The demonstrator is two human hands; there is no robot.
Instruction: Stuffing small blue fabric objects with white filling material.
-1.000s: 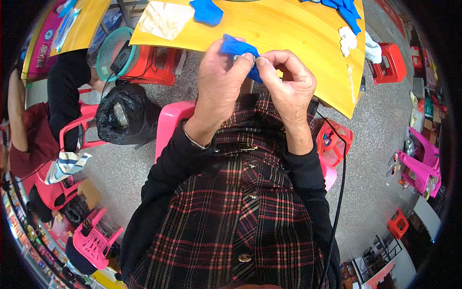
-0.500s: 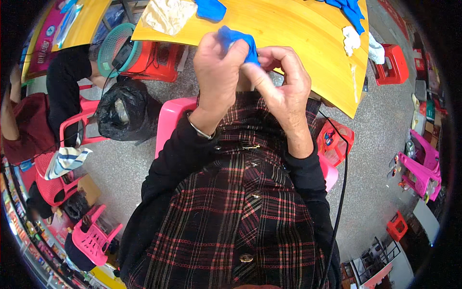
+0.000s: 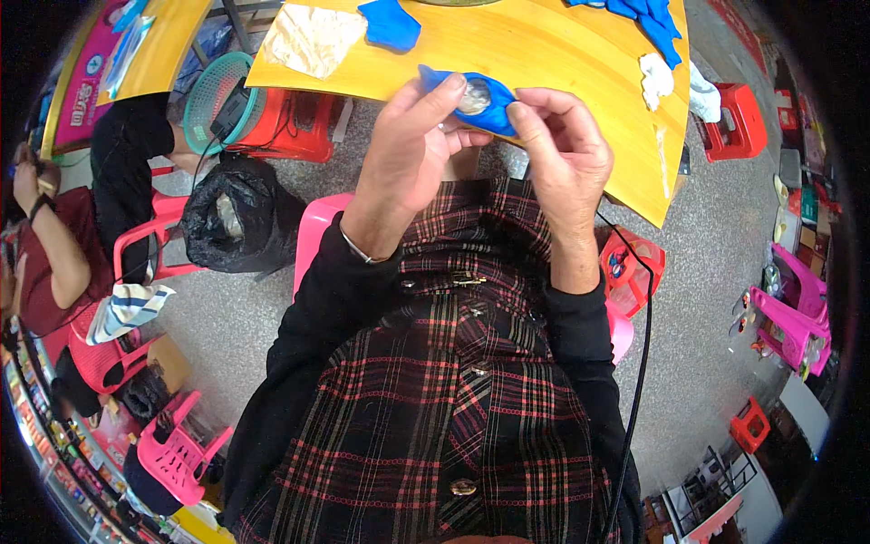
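Both hands hold up a small piece of blue cloth (image 3: 497,120) at the near edge of the yellow table (image 3: 544,59). A pale, silvery-white wad (image 3: 474,97) shows in an opening at its middle. My left hand (image 3: 394,159) is closed on the cloth's left end, its thumb beside the wad and some fingers underneath. My right hand (image 3: 569,154) pinches the right end between thumb and fingers. On the table beyond my left hand lie a crumpled cream cloth (image 3: 313,42) and a flat blue cloth piece (image 3: 391,25).
A blue cloth heap (image 3: 645,25) and white wad (image 3: 655,82) lie at the table's right. Left stand a black plastic bag (image 3: 240,218) and green basket (image 3: 201,109). A person in maroon (image 3: 68,245) sits far left. A black cable (image 3: 642,354) runs past my right arm.
My hands have moved slightly apart, the right one to the right. The blue cloth, bunched before, is now stretched between them, and the pale wad shows plainly. The seated person's arm has risen.
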